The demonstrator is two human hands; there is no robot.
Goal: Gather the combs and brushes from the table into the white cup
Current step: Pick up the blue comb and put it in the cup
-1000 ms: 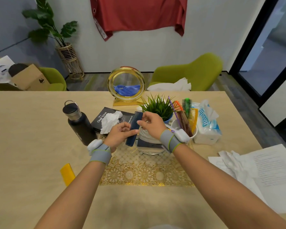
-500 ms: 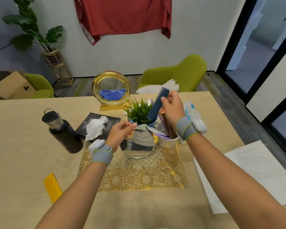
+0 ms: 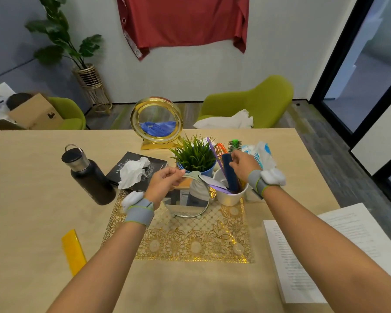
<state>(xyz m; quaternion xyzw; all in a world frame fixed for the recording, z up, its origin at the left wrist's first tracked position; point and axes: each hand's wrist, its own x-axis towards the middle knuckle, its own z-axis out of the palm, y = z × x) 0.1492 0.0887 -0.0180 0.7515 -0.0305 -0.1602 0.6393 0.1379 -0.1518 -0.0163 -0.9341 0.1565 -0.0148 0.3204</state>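
Note:
The white cup (image 3: 231, 196) stands at the back right corner of the gold placemat (image 3: 190, 242). A purple comb (image 3: 215, 154), an orange comb (image 3: 221, 147) and a green brush (image 3: 234, 145) stick out of it. My right hand (image 3: 244, 164) grips the top of a dark blue comb (image 3: 231, 175), whose lower end sits inside the cup. My left hand (image 3: 165, 181) hovers left of the cup with fingers curled, fingertips by a pale green piece (image 3: 191, 175); I cannot tell if it pinches it. A yellow comb (image 3: 73, 251) lies flat at the table's near left.
A black bottle (image 3: 93, 177) stands left. A dark book (image 3: 154, 164) carries a crumpled tissue (image 3: 133, 171). A potted plant (image 3: 195, 154), a round mirror (image 3: 187, 201) and a tissue pack (image 3: 261, 154) crowd the cup. Papers (image 3: 325, 251) lie right; a gold ring ornament (image 3: 156, 123) stands behind.
My right hand took the dark blue comb from both hands, lifted it over the plant and lowered it into the cup. My left hand let go and stayed near the mirror.

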